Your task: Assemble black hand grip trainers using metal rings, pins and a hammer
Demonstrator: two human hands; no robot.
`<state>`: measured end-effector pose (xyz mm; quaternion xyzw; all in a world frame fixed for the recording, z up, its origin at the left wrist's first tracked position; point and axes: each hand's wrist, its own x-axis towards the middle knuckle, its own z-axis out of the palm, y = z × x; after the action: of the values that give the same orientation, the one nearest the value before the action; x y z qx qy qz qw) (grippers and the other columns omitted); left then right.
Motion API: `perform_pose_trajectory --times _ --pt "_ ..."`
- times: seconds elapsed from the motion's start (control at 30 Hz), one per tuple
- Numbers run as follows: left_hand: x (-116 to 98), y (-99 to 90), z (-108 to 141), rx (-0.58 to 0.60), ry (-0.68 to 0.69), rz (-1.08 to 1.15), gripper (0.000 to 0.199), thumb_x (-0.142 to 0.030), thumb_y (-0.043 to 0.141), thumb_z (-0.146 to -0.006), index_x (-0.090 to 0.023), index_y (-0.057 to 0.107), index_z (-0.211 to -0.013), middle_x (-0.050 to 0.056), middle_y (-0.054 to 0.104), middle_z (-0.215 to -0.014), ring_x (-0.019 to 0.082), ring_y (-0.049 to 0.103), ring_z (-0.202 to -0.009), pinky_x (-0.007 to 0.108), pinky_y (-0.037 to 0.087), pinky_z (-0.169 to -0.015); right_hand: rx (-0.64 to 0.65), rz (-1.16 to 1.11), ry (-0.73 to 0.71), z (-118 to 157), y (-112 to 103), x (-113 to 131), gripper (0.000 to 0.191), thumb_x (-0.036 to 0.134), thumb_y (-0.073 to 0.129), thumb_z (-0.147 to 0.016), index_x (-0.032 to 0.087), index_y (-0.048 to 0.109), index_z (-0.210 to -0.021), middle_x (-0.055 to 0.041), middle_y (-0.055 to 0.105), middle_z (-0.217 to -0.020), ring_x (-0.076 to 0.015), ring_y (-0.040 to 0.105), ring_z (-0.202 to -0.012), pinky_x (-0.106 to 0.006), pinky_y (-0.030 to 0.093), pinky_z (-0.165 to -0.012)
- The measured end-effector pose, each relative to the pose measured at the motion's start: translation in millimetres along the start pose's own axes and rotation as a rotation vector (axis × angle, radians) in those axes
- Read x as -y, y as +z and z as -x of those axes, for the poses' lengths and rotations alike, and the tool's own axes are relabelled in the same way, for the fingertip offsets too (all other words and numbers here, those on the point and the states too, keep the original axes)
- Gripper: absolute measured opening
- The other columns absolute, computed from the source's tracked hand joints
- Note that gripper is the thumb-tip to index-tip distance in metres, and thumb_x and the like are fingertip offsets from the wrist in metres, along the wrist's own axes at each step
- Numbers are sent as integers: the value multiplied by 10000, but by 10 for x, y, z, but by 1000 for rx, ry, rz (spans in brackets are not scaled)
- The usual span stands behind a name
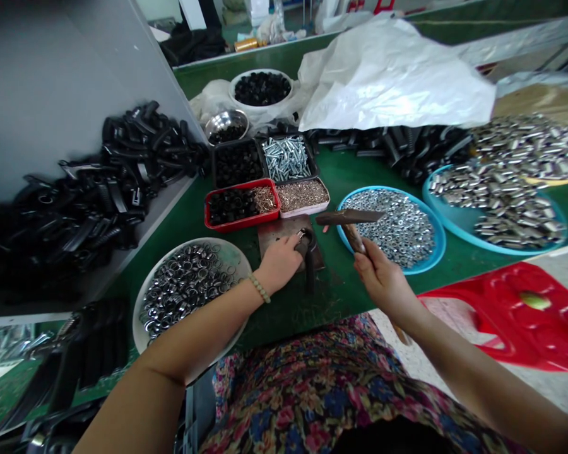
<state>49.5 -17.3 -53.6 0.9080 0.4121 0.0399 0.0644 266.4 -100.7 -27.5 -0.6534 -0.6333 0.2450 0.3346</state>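
Observation:
My left hand (279,265) grips a small black clip-like part (305,243), which rests on a rust-brown steel plate (279,233) lying on the green workbench (341,306). A dark strip of the part hangs down past the plate's edge. My right hand (383,284) is raised above the bench, holding a wooden-handled hammer (353,238). Its long dark head is level and apart from the black part, over the rim of a blue tray of steel hex nuts (392,227). A white plate of shiny metal rings (184,290) lies just left of my left hand.
Several black parts are heaped on a grey shelf (85,202) at left and along the bench's back. Small trays of screws and parts (265,180), a white bowl (260,88), and a blue tray of steel sleeves (497,214) stand ahead. A red stool (502,315) stands at right.

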Motion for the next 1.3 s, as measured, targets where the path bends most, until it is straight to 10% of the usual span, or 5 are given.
perform_pose_trajectory --times 0.3,0.7,0.93,1.07,1.3 --pt "-21 -64 577 -216 -201 233 527 -337 569 -880 -151 443 -1356 126 523 -1232 257 510 -1110 395 453 -977 135 182 -197 53 0 174 510 320 383 -953 217 364 -1452 -118 636 -1255 -270 652 -1075 -402 540 -854" --pt "-68 -29 741 -31 -155 220 434 -180 489 -891 -200 504 -1324 98 601 -1132 233 554 -988 363 486 -884 359 278 -124 -20 74 327 495 338 337 -960 205 407 -1432 -108 731 -951 -261 718 -757 -360 551 -644" --pt "801 -643 245 -313 -364 36 335 -240 551 -877 -149 575 -1198 128 633 -1075 269 552 -1018 378 453 -915 -10 640 -1 -224 -361 -410 551 461 334 -960 220 403 -1450 -171 684 -1080 -294 682 -703 -382 486 -542" --pt "1187 -733 -52 -193 -374 -90 303 -173 543 -859 -143 603 -1155 150 653 -996 295 547 -990 376 473 -818 -57 894 35 -396 -588 -773 544 448 325 -965 177 466 -1416 -217 672 -951 -280 620 -631 -383 407 -512" --pt "975 -733 12 -367 -386 264 237 -206 517 -881 -164 648 -1074 116 657 -1090 249 586 -1030 400 451 -949 121 679 -103 -305 236 52 432 542 439 -899 151 613 -953 -131 644 -846 -274 629 -773 -364 462 -642"
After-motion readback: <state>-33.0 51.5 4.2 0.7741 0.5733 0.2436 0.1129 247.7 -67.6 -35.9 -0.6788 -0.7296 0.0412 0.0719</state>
